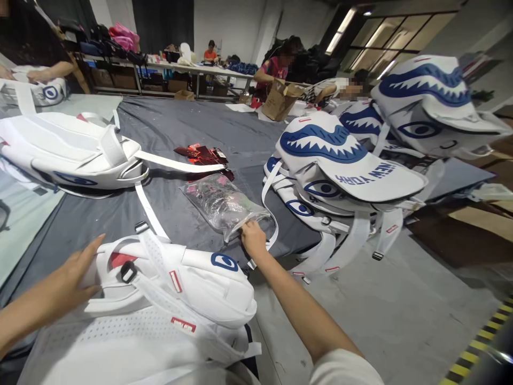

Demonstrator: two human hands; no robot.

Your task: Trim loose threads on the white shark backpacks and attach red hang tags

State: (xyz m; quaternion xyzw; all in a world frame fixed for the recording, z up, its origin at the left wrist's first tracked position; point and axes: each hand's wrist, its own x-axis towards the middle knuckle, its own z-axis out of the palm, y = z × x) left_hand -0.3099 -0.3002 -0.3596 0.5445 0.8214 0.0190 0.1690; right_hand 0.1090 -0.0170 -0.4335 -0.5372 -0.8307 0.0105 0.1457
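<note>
My right hand (253, 238) sits near centre of view, fingers pinched shut on the near corner of a clear bag (224, 203). The bag lies flat on the grey worktop (168, 128), stretching from the hand toward 11 o'clock; contents look like small clear and pink bits, too blurry to ID. A white strap (269, 214) loops past the hand at its 1 o'clock.

My left hand (78, 270) is at 8 o'clock in view, palm down, fingers spread flat on the white backpack (188, 299) right in front of me. No grip there, just resting open on the fabric. The pack lies on its side w/ mesh back panel nearest me, a blue oval logo (224, 261) on top and small red tags on the straps.

At 2 o'clock from the right hand: a stack of shark-face packs (340, 166), white w/ blue mouth and eye print, straps hanging off the worktop edge. More of them behind, at 1 o'clock. At 10 o'clock, another white pack (68, 149) lies flat, its long strap running toward centre. Red foil bits (200, 154) lie just beyond the clear bag at 12 o'clock.

Far side: other people at work by a cardboard box (280, 99), and one more at a long table further back.
</note>
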